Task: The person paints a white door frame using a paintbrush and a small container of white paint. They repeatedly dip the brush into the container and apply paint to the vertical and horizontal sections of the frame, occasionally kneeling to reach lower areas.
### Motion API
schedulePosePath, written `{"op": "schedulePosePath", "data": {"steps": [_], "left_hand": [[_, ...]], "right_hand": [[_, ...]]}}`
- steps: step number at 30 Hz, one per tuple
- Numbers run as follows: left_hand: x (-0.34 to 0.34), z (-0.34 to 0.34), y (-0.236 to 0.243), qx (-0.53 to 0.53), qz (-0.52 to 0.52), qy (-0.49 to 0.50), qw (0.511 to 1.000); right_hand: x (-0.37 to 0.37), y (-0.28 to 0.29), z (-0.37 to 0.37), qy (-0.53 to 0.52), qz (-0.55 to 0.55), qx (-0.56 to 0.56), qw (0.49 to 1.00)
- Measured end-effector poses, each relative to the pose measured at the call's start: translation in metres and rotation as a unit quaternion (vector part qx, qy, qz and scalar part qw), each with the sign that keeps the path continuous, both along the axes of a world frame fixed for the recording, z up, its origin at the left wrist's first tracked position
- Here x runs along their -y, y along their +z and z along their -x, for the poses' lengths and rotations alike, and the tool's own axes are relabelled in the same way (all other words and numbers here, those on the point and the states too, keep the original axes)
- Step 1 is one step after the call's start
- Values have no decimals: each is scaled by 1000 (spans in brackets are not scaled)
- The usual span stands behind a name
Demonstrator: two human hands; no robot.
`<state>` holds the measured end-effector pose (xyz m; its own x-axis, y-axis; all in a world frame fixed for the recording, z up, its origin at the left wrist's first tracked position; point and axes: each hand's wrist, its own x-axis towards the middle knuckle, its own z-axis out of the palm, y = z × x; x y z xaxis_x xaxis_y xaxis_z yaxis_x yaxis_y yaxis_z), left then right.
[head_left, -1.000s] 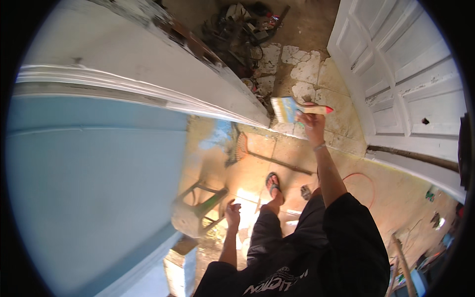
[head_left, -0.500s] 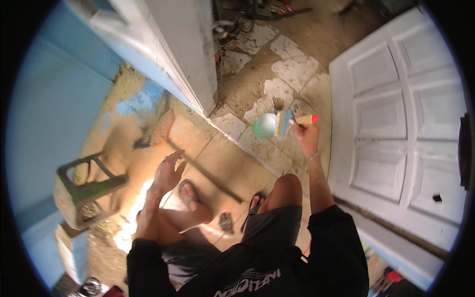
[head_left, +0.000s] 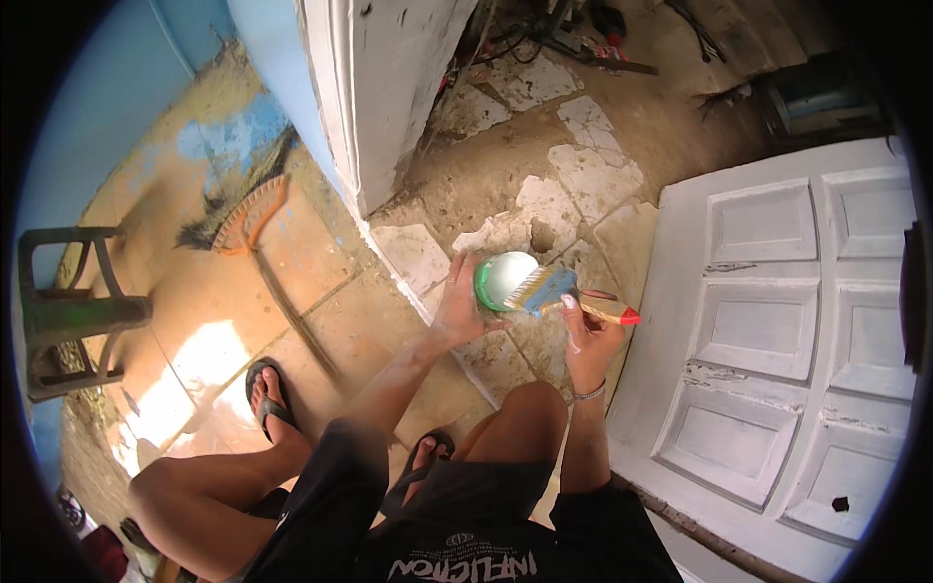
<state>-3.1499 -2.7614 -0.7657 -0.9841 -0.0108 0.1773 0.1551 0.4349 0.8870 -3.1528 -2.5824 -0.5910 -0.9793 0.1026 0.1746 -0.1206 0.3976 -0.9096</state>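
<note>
My right hand (head_left: 593, 330) is closed around the handle of a wide paintbrush (head_left: 556, 289), with a wooden handle tipped in red and a blue band. Its bristles lie over the right edge of a green plastic tub (head_left: 483, 283). White paint (head_left: 510, 280) shows inside the tub. Against the tub's left side my left hand (head_left: 463, 309) is cupped, fingers on the far side and thumb on the near side, gripping it. White paint smears mark my right thumb.
To the right stands a white panelled door (head_left: 671, 360). A white post (head_left: 389, 97) rises ahead. An orange rake-like broom (head_left: 255, 216) lies on the tiles at left, near a dark green stool (head_left: 78, 316). Broken tiles (head_left: 583, 175) cover the floor beyond the threshold.
My left hand has moved right and forward from over the tiles to the tub and taken hold of it. The brush has come down to the tub's rim. The view has shifted.
</note>
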Motion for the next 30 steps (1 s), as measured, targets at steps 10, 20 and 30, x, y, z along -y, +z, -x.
{"op": "schedulePosePath", "data": {"steps": [10, 20, 30], "left_hand": [[-21, 3, -24, 8, 5, 16, 1000], [-17, -6, -10, 2, -133, 59, 989], [-12, -6, 8, 28, -158, 52, 986]], "right_hand": [[1, -19, 7, 29, -16, 32, 999], [19, -27, 8, 23, -28, 43, 998], [29, -38, 12, 35, -70, 57, 995]]}}
